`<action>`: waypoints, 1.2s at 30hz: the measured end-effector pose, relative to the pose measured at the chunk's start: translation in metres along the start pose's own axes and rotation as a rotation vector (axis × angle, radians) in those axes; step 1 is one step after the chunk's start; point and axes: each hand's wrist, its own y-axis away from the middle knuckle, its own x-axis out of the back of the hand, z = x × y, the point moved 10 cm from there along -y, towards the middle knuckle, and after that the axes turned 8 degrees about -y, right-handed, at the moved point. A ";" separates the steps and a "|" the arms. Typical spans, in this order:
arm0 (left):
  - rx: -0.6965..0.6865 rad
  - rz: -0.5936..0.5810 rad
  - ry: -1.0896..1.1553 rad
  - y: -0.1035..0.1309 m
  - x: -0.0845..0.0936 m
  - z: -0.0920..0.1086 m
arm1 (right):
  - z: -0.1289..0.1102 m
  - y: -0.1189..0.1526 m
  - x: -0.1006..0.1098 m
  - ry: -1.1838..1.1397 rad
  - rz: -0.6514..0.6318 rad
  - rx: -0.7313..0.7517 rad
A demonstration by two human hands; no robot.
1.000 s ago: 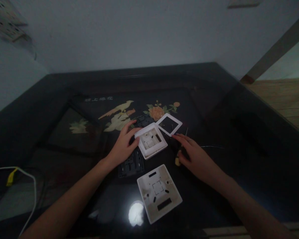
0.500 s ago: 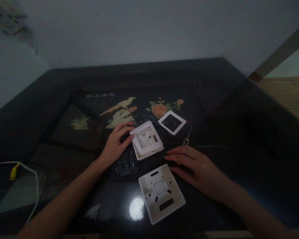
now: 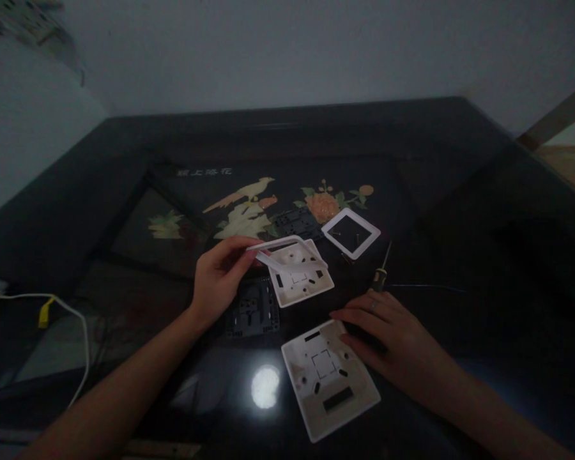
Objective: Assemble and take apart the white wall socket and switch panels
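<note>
My left hand (image 3: 218,275) pinches one edge of a white square cover frame (image 3: 280,242) between thumb and fingers. The frame is tilted above a white square wall-mount back box (image 3: 301,294) lying on the dark table. My right hand (image 3: 388,329) is open, fingers stretched out, with its fingertips at the upper right corner of a second white back box (image 3: 323,364); whether they touch it I cannot tell. Just beyond the right hand lies a screwdriver (image 3: 379,279), its shaft pointing away. A dark grey socket module (image 3: 252,313) lies under my left wrist.
Beyond the boxes lie another dark module (image 3: 294,223) and a second white cover frame (image 3: 368,243) with a few small screws in and near it. At left, a white cable (image 3: 84,332) with a yellow tag runs along the glossy inlaid table (image 3: 287,137). A wall rises behind.
My left hand has raised and tilted the cover frame, which lay over the back box before. My right hand has come slightly closer to the near box's corner. The whole view has shifted a little.
</note>
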 end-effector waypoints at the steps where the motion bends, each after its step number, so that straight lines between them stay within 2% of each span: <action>1: 0.043 0.010 0.062 0.000 0.000 -0.004 | 0.000 0.000 0.001 0.015 0.013 0.000; 5: 0.295 0.036 0.423 -0.001 -0.004 -0.028 | 0.000 0.000 0.007 0.087 0.071 0.011; 7: 0.365 0.057 0.510 -0.002 -0.003 -0.035 | 0.004 0.001 0.010 0.123 0.102 0.001; 13: 0.403 0.110 0.547 -0.010 0.009 -0.043 | 0.024 0.003 0.019 0.179 0.140 -0.088; 20: 0.384 0.143 0.592 -0.016 0.022 -0.044 | 0.027 0.002 0.018 0.158 0.138 -0.072; 22: 0.362 0.181 0.578 -0.020 0.033 -0.045 | 0.028 0.002 0.017 0.160 0.133 -0.066; 26: 0.327 0.238 0.407 -0.030 0.055 -0.055 | 0.028 0.003 0.018 0.168 0.148 -0.046; 32: 0.366 0.158 0.250 -0.036 0.052 -0.084 | 0.027 0.003 0.018 0.180 0.142 -0.044; 36: 0.317 0.152 0.094 -0.037 0.052 -0.090 | 0.026 0.001 0.019 0.142 0.117 -0.058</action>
